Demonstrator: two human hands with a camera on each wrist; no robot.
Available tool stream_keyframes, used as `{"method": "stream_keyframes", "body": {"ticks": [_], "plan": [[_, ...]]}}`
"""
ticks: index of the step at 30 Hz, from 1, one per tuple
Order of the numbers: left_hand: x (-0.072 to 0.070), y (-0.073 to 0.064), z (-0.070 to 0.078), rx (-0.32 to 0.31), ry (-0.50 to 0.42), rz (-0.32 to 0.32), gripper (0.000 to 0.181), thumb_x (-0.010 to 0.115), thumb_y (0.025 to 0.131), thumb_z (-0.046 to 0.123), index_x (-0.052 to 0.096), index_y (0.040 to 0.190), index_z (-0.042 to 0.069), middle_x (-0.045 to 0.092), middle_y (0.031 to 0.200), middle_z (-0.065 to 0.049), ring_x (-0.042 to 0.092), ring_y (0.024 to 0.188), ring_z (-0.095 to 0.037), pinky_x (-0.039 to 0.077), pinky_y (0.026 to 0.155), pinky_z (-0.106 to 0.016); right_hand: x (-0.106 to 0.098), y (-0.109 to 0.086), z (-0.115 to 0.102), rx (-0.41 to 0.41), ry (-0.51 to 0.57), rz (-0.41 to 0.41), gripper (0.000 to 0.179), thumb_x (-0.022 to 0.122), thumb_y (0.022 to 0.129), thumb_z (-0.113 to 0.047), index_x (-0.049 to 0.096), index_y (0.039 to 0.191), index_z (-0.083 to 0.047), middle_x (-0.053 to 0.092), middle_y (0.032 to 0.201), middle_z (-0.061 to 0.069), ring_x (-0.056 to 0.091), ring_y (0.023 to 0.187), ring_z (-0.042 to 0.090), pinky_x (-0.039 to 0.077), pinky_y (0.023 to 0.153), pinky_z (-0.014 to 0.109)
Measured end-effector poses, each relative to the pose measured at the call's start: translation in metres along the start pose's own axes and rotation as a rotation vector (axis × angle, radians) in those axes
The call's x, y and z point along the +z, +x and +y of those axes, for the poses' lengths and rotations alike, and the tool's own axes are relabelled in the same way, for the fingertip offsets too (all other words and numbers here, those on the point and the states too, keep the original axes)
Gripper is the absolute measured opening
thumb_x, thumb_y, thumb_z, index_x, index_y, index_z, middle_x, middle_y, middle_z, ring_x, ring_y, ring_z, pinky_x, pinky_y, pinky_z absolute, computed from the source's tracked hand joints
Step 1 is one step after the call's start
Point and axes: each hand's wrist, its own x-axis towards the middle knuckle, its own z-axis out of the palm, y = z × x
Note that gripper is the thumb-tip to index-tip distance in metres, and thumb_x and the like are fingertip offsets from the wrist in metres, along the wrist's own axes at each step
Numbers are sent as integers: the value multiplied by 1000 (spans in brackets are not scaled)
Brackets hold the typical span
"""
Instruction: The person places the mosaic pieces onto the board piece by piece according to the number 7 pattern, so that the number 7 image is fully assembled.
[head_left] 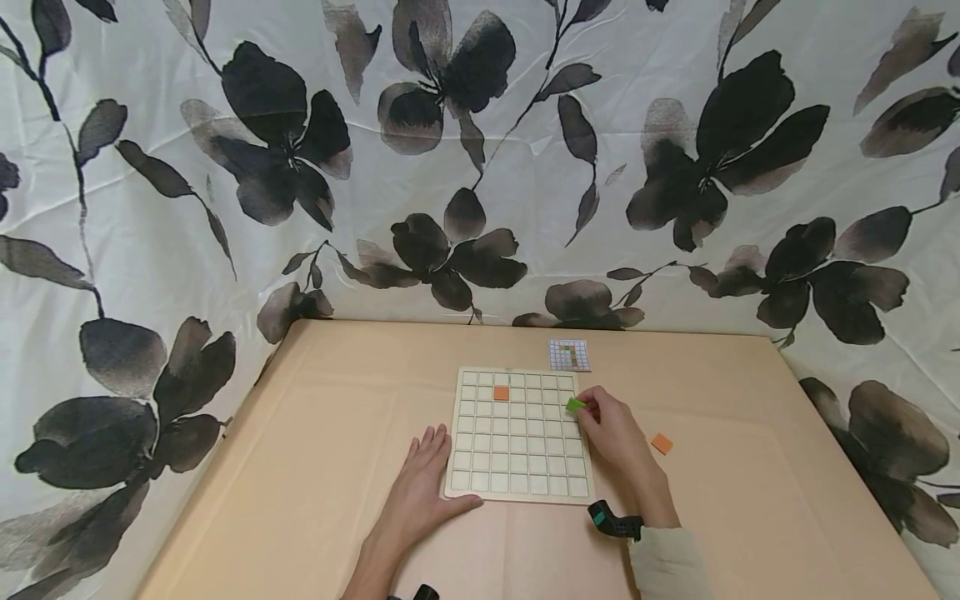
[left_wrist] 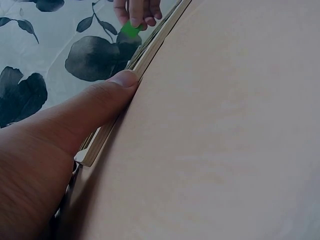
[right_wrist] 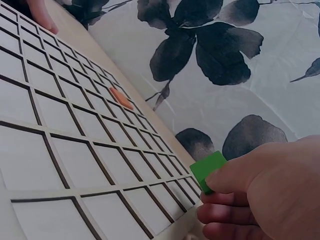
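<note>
A pale wooden grid board (head_left: 517, 502) with square cells lies on the table. One orange square tile (head_left: 501, 392) sits in a cell of its second row from the back. My right hand (head_left: 617, 429) pinches a green square tile (right_wrist: 208, 169) between thumb and fingers, over the board's right edge and apart from the cells. My left hand (head_left: 422, 483) rests at the board's left front corner, fingers straight along the left side. In the left wrist view its thumb (left_wrist: 107, 97) touches the board's front edge.
Right of the board, beside my right wrist, lies a loose orange tile (head_left: 662, 443). A small card with a coloured grid pattern (head_left: 570, 355) lies behind the board's far right corner. Floral cloth (head_left: 585, 167) hangs behind the tan table (head_left: 360, 375).
</note>
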Motion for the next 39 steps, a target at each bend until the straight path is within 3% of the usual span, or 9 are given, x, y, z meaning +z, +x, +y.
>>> {"method": "stream_keyframes", "body": {"ticks": [10,27,39], "plan": [[-1,0,2,-29,-17,-29,110,78,71,67,43,150,-1,36,161,-18,26,154,-32,17,131,-46,8,1,-4,-47,20,25,20,63,98,-16,62,116,-7,65,97,6,58,84,17,53,72,24],[-4,-2,1,-18,-18,-35,110,79,71,66,44,148,-4,36,160,-20,27,153,-35,19,130,-49,23,0,-14,-69,39,29,19,63,98,-16,64,116,-9,65,97,4,58,86,16,56,76,27],[-3,-1,-1,-18,-17,-37,110,78,71,66,43,149,-3,36,160,-20,27,153,-35,18,130,-49,34,15,-25,-134,59,25,16,63,97,-15,66,113,-9,65,95,2,57,83,14,55,73,28]]}}
